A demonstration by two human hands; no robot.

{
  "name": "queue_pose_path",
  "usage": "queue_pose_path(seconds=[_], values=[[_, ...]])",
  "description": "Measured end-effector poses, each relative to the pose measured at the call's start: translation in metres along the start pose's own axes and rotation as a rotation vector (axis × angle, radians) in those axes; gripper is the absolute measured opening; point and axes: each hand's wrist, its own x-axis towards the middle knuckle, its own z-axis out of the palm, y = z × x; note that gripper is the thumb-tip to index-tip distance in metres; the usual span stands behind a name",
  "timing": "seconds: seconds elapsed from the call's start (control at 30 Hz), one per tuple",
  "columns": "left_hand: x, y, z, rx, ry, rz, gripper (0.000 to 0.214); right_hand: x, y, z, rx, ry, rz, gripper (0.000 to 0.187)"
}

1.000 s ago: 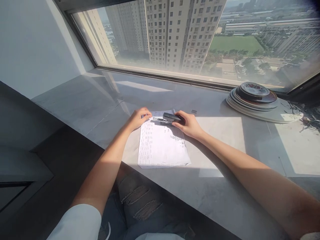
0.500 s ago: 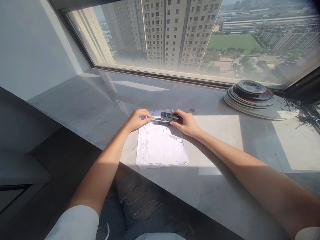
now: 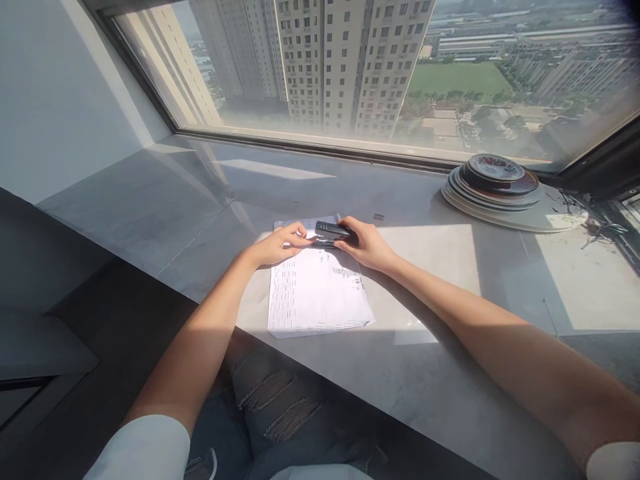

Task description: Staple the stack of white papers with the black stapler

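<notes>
A white printed sheet of paper (image 3: 317,297) lies on the grey stone window ledge (image 3: 440,347). A black stapler (image 3: 331,231) rests across the sheet's far edge. My right hand (image 3: 366,244) is closed around the stapler's right end. My left hand (image 3: 280,244) lies on the paper's top left, fingers curled, fingertips touching the stapler's front end.
A stack of round plates (image 3: 495,184) stands at the far right by the window. A small dark object (image 3: 379,216) lies just beyond the stapler. Dry twigs (image 3: 597,227) lie at the right edge. My knees in ripped jeans (image 3: 280,407) are below the ledge.
My left hand has slid right along the paper's top edge until its fingertips meet the stapler. The right hand and stapler stay put. The view has tilted slightly.
</notes>
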Motion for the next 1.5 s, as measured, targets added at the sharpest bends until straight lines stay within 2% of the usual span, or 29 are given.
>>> queue_pose_path(seconds=[0.17, 0.27, 0.37, 0.47, 0.6, 0.73, 0.83, 0.9, 0.97, 1.1, 1.17, 1.23, 1.27, 1.37, 1.43, 1.5], values=[[-0.001, -0.001, 0.002, 0.1, -0.028, -0.036, 0.041, 0.0, 0.002, 0.001, -0.031, -0.019, -0.02, 0.03], [-0.001, 0.002, 0.0, 0.023, -0.012, -0.041, 0.033, 0.0, 0.001, 0.002, -0.046, -0.04, -0.039, 0.029], [0.001, 0.004, 0.001, -0.116, 0.069, -0.035, 0.026, -0.001, -0.003, 0.002, -0.042, -0.067, -0.042, 0.031], [0.004, 0.001, 0.001, -0.125, 0.273, -0.053, 0.023, -0.003, -0.005, 0.002, -0.046, -0.052, -0.035, 0.032], [0.004, -0.015, -0.012, 0.068, 0.615, -0.188, 0.022, -0.006, -0.007, 0.0, -0.062, -0.026, -0.033, 0.031], [-0.012, -0.032, -0.036, 0.29, 0.978, -0.47, 0.025, -0.01, -0.012, -0.005, -0.053, -0.044, 0.005, 0.029], [-0.029, -0.04, -0.046, 0.339, 1.141, -0.762, 0.026, -0.014, -0.018, -0.011, -0.059, -0.059, 0.035, 0.033], [-0.037, -0.042, -0.047, 0.32, 1.147, -0.925, 0.026, -0.018, -0.021, -0.02, -0.076, -0.077, 0.053, 0.036], [-0.041, -0.043, -0.045, 0.311, 1.1, -1.027, 0.027, -0.025, -0.023, -0.033, -0.11, -0.112, 0.066, 0.039], [-0.037, -0.043, -0.042, 0.366, 0.997, -1.06, 0.029, -0.053, -0.016, -0.067, -0.206, -0.148, 0.148, 0.043], [-0.034, -0.044, -0.04, 0.403, 0.971, -1.056, 0.032, -0.072, -0.005, -0.08, -0.202, -0.107, 0.233, 0.042], [-0.031, -0.046, -0.04, 0.437, 0.957, -1.06, 0.036, -0.088, 0.008, -0.088, -0.103, -0.05, 0.281, 0.046], [-0.03, -0.047, -0.041, 0.451, 0.954, -1.062, 0.038, -0.093, 0.015, -0.09, -0.004, 0.007, 0.29, 0.049], [-0.027, -0.052, -0.044, 0.469, 0.924, -1.067, 0.04, -0.097, 0.032, -0.091, 0.265, 0.29, 0.335, 0.055], [-0.028, -0.056, -0.049, 0.473, 0.883, -1.059, 0.038, -0.089, 0.039, -0.091, 0.233, 0.388, 0.382, 0.047], [-0.032, -0.06, -0.054, 0.49, 0.848, -1.039, 0.036, -0.074, 0.042, -0.092, 0.066, 0.321, 0.367, 0.041]])
